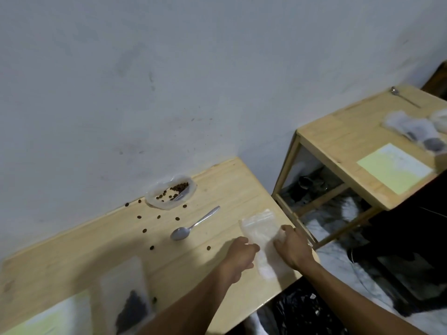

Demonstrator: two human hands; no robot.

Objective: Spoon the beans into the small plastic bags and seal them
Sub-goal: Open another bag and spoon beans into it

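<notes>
A stack of small clear zip bags lies near the right edge of the wooden table. My left hand pinches the stack's left side and my right hand grips its right side. A metal spoon lies bowl down on the table, left of the bags. An open plastic bag of brown beans sits by the wall, with several loose beans scattered around it. A filled bag of dark beans lies at the near left.
A pale yellow sheet lies at the table's near left corner. A second wooden table stands to the right with another yellow sheet, filled bags and a spoon. Dark clutter covers the floor between.
</notes>
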